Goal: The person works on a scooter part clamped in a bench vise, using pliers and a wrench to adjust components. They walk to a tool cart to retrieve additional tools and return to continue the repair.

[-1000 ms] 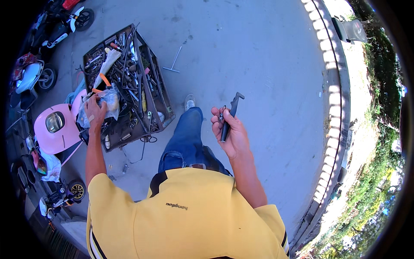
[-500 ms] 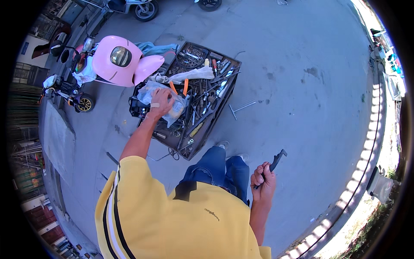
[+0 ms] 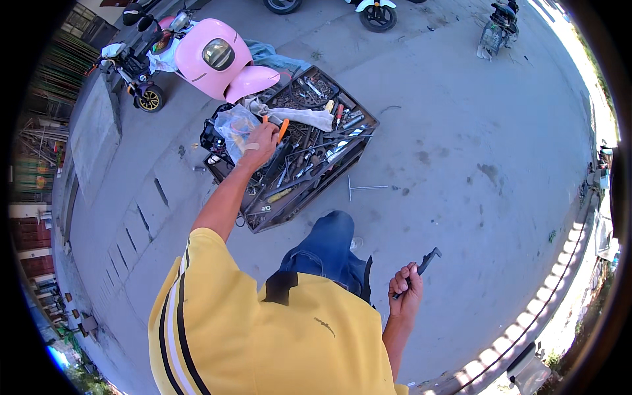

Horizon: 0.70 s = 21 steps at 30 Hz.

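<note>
The tool box (image 3: 368, 135), a wide rusty metal tray on the ground, holds spanners, screwdrivers, a pale cloth (image 3: 309, 117) and many loose metal pieces. My left hand (image 3: 262, 139) reaches into its left part, fingers curled at a pair of orange handles (image 3: 284, 128), beside a clear plastic bag (image 3: 234, 125); what the fingertips hold is hidden. Down at the right, my right hand (image 3: 405, 289) is closed around a dark tool (image 3: 428, 262) with a hooked head, held out over the pavement.
A pink scooter (image 3: 201, 49) stands behind the box, a small dark bike (image 3: 135, 82) to its left. Another scooter (image 3: 497, 33) is at the upper right. A metal T-bar (image 3: 368, 187) lies on the ground beside the box. A kerb (image 3: 553, 276) runs along the right.
The view has swung, showing more scooters at the top. My left hand has shifted off the plastic bag toward the orange handles; my right hand still grips the dark tool.
</note>
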{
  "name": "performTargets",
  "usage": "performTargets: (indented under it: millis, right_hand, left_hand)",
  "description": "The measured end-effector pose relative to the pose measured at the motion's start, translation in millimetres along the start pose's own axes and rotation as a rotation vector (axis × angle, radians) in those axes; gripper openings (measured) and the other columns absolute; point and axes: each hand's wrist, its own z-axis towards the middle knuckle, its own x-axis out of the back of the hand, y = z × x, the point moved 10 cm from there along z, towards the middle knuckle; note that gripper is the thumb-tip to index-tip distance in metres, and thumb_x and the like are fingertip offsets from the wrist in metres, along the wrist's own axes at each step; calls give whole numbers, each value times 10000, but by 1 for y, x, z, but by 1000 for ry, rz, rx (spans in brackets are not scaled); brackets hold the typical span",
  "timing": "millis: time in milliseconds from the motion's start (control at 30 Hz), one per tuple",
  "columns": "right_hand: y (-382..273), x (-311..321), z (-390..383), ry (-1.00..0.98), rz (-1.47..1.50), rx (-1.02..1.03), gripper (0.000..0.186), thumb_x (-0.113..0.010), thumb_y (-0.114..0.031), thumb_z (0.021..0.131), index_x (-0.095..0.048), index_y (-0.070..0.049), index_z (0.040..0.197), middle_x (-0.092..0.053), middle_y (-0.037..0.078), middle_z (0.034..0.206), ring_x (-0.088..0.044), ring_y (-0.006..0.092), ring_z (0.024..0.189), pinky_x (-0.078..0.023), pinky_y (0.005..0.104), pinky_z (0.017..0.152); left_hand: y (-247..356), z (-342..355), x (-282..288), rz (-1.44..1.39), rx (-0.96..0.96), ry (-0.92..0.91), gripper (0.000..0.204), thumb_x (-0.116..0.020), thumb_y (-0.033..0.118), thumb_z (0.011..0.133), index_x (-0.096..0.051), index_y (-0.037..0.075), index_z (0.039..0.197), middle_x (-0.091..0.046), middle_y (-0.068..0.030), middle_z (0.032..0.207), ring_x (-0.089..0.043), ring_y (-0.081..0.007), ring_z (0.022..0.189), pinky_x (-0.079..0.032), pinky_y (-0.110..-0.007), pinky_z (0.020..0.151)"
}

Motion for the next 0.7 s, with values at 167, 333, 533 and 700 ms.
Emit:
performTargets:
  millis: [167,333,533,700]
  right_hand:
    - [-21,11,28,70,-20,-65,89,-591,-157,1051,-584,-71,1026,-580,8,824,-439,62,566,-361,219,485]
    - [-37,1,65,165,-20,-89,89,-597,-157,1049,-585,-71,1028,-579,9,822,-431,66,567,-368,220,499]
    - [-56,-10,103,263,-36,-86,90,-594,-161,1053,-585,-73,1038,-580,9,825,-428,66,572,-369,220,501]
    - [-81,-33,137,286,-68,-51,105,-589,-176,1061,-586,-72,1047,-580,11,833,-431,65,577,-368,219,497]
  left_hand:
    - [16,33,-38,-12,44,-80,178,-582,167,989,-670,48,1087,-671,-113,1124,-640,-332,1086,-511,-452,923]
    - [4,112,-96,-15,48,-184,220,-564,89,968,-663,18,1151,-665,-168,1196,-626,-360,1162,-483,-445,1023]
    - [-17,190,-175,101,27,-349,386,-558,31,943,-616,60,1323,-571,-140,1450,-543,-353,1322,-443,-434,1117]
    - [-27,211,-212,245,-32,-469,442,-575,-22,898,-616,101,1320,-540,-80,1453,-540,-344,1308,-473,-453,1083]
